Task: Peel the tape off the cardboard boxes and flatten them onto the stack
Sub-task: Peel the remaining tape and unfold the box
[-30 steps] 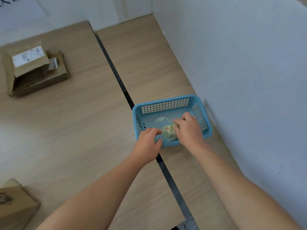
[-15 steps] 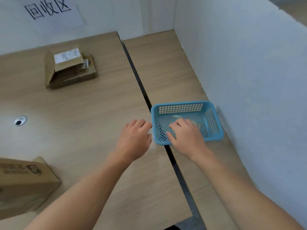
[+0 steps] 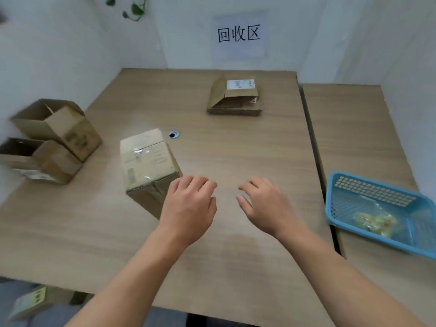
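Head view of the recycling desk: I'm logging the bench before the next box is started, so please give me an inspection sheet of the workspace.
Surface: two wood-look tables side by side, dark gap between them.
Job's things: taped box upright near the left hand, clear tape across its top; two open boxes piled at the left edge; flattened stack at the far side, its top piece with one flap raised.
Clutter: blue basket on the right table holding wadded tape; grommet hole behind the taped box.
Grippers: left hand and right hand both empty, fingers loosely curled above the table.
Cables: nothing seen.
Surroundings: white walls, paper sign, plant leaves at the top.
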